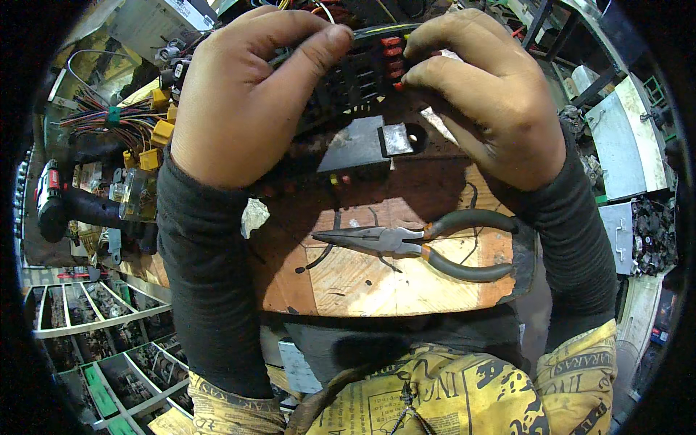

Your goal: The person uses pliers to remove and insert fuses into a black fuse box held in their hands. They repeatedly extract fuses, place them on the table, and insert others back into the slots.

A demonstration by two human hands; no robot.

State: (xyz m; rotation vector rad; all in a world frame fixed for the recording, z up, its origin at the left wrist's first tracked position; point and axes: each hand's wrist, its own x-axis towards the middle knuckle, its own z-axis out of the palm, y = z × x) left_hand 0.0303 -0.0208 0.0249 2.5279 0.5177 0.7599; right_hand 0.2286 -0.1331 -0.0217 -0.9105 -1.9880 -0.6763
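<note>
A black fuse box point(355, 80) with a row of red blade fuses point(393, 59) lies under my hands at the top of the workbench. My left hand point(250, 94) is closed over its left part, thumb pressed to the index finger, and a white wire point(325, 11) runs down to those fingertips. At the box's right end, my right hand point(486, 90) curls its thumb and index finger against the edge beside the red fuses. Its other fingers are tucked out of sight. Long-nose pliers point(406, 241) with dark handles lie nearer me on the wooden board point(341, 286).
To the left, a bundle of coloured wires point(109, 116) with yellow connectors point(162, 133) sits above a black power drill point(54, 203). A metal rack point(109, 326) stands at lower left. On the right are a pale metal panel point(620, 141) and a heap of dark parts point(652, 232).
</note>
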